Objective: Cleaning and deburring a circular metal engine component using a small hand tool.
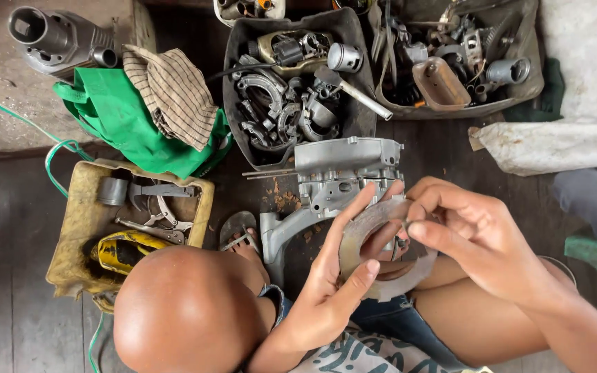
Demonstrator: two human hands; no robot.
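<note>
Far left, grey cylindrical metal engine part (pixel 57 38) on a raised board. Next, green cloth bag (pixel 129 117) with a checked brown-and-cream rag (pixel 173 93) on top. Below it, worn yellow open-top tool tray (pixel 77 228) holding pliers, a grey socket and a yellow-black tool. Bare knee low in frame, sandalled foot beside it on the dark plank floor (pixel 8 228). Centre, black plastic tub (pixel 233 83) full of grey metal clamps and engine bits; just below it, silver cast-aluminium engine casing (pixel 343 169) on the floor.

Left hand (pixel 333 276) closed round the thin flat grey ring-shaped gasket (pixel 374 273), thumb on its lower face, fingers behind. Right hand (pixel 475 231) pinches the ring's upper rim, fingertips curled shut. Gasket is held over the lap, just in front of the casing, off the floor.

Risk, my read: the ring looks thin, so pinching hard could crease or tear it; a slip drops it among floor debris. Far right, second tub (pixel 530 83) of parts, white sack (pixel 561 145).
</note>
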